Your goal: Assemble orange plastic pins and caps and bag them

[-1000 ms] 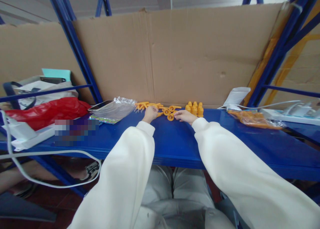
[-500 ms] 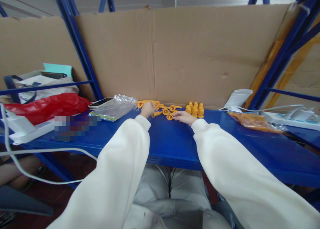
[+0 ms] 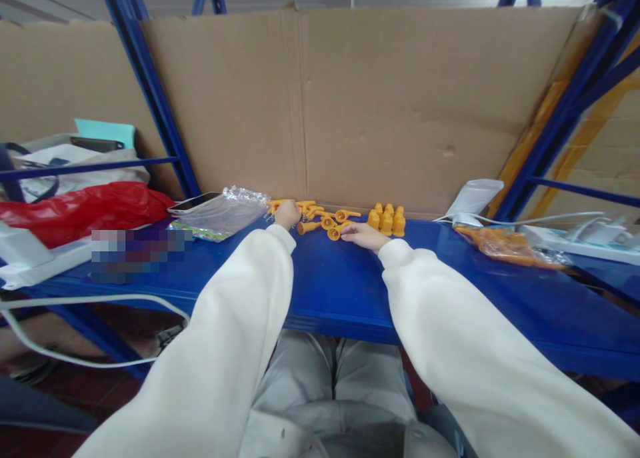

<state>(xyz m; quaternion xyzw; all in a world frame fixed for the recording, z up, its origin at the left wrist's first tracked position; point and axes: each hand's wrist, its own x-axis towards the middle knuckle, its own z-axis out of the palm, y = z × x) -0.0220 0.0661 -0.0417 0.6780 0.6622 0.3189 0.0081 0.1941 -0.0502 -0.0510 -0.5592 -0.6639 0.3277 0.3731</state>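
Observation:
Several small orange plastic pieces, each with a round hollow cup and a short handle, lie loosely together on the blue shelf. My left hand is closed at the left end of this pile; what its fingers hold is hidden. With its fingers curled together, my right hand grips the near orange cup piece at its right side. Further right, upright orange caps stand in close rows against the cardboard. A clear plastic bag lies to the left of the pile.
Cardboard walls off the back. On the left are a phone, a red bag and a white power strip. A bag of orange parts and a cable-loaded strip lie right. Blue posts frame the shelf.
The view has shifted slightly, moving most things a little left in the picture. Both hands stay at the same orange pieces, with no clear change in hold.

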